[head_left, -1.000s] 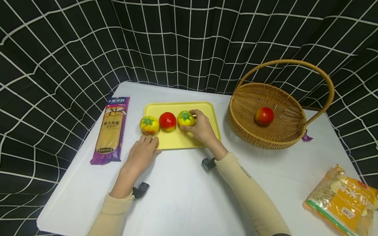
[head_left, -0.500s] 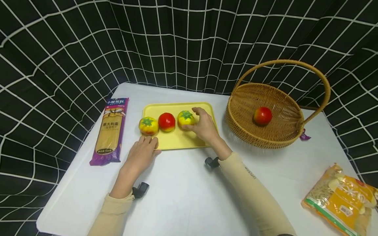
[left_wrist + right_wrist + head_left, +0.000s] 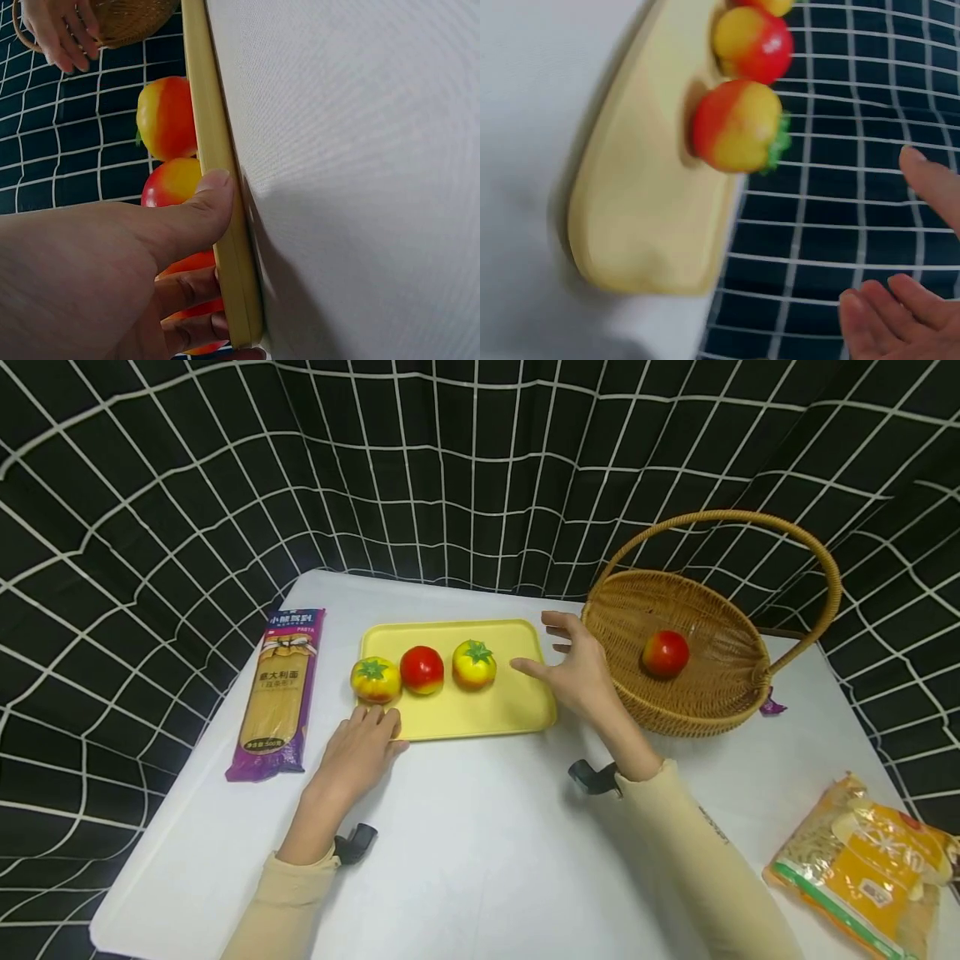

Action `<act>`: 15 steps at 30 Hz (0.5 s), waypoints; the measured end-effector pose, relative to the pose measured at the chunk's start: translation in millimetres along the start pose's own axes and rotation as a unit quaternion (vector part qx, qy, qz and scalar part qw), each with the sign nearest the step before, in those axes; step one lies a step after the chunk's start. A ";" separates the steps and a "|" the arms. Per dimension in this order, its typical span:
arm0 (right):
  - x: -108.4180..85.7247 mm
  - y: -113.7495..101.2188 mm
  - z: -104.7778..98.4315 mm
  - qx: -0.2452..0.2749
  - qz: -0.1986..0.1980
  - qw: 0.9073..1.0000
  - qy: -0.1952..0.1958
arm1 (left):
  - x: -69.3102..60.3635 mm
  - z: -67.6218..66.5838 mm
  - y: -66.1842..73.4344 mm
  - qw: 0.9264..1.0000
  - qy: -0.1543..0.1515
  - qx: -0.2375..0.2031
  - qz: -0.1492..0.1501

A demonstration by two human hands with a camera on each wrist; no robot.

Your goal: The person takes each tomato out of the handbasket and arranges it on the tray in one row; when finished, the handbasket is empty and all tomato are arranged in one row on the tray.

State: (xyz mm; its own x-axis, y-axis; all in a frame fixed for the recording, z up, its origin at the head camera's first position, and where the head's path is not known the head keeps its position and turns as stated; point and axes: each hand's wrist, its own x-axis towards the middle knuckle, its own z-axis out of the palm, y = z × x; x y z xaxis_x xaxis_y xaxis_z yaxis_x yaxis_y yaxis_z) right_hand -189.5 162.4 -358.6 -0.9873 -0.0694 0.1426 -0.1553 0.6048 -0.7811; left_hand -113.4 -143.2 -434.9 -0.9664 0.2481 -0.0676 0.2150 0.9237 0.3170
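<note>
My left hand [image 3: 362,750] holds the near left rim of a yellow tray [image 3: 480,718]. In the left wrist view the thumb [image 3: 214,199] lies against the tray's outer wall, with fingers bent over its edge. Three tomato-like fruits sit in a row on the tray: a yellow one [image 3: 376,680] with a green top at left, a red one [image 3: 422,670], and another yellow-red one [image 3: 474,665] with green leaves. Between the tray and the wicker basket [image 3: 720,706], my right hand [image 3: 581,668] hovers with spread fingers and nothing in it. The basket contains one red fruit [image 3: 665,653].
A purple pasta packet [image 3: 279,693] lies left of the tray. An orange bag [image 3: 862,860] rests at the front right. Beside the basket is a small purple wrapper [image 3: 772,702]. The basket's tall handle [image 3: 828,577] arches upward. Black gridded cloth [image 3: 465,485] stands behind the white table [image 3: 465,860].
My right hand has let go of the right-hand yellow-red fruit, which stays on the tray, and has moved right toward the basket. The left hand keeps its place on the tray rim.
</note>
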 end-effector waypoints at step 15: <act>-32.6 15.1 -98.2 -0.038 0.008 0.995 0.087 | 0.2 -3.1 0.1 1.000 -0.010 -0.006 -0.005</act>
State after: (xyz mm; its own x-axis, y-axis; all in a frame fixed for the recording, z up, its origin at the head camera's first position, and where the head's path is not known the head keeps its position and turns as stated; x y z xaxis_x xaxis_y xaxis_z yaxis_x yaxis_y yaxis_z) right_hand -156.5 251.7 -315.4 -0.9680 0.0749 0.2395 -0.1312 0.6627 -0.7373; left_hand -114.0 -144.0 -431.9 -0.9653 0.2450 -0.0905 0.2035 0.9227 0.3273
